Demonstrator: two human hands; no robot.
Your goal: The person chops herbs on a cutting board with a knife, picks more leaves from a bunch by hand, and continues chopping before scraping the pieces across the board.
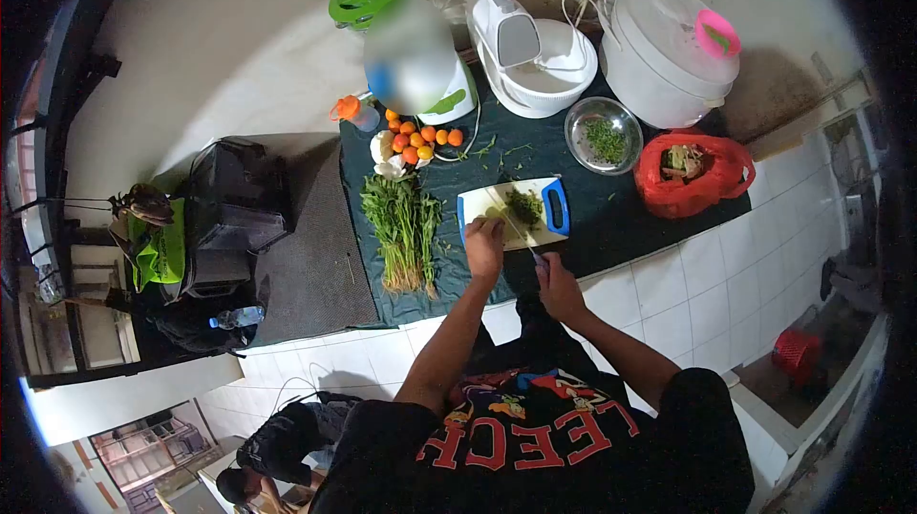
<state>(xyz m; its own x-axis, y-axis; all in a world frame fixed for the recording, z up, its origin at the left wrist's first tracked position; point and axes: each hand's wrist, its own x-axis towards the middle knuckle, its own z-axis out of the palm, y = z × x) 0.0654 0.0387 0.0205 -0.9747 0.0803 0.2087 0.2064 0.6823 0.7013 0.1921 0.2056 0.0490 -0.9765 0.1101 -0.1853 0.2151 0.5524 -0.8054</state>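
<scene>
On the white cutting board (475, 201) with blue ends lies a small heap of chopped greens (524, 206). My right hand (559, 287) is closed around the handle of a knife (531, 248), whose blade reaches up over the board next to the heap. At the board's left part, my left hand (484, 239) rests with its fingers curled down; what they hold, if anything, is hidden. A bunch of leafy greens (399, 232) with roots lies left of the board. Beyond the board, a metal bowl (580, 153) contains more finely cut greens.
Orange-red tomatoes (409, 139), white bulbs (382, 149) and an orange-capped bottle (355, 113) lie at the back left. Behind stand a green-lidded appliance (449, 98), a stand mixer (516, 36) and a white rice cooker (659, 55). A red plastic bag (673, 191) sits right. Another person (282, 442) is lower left.
</scene>
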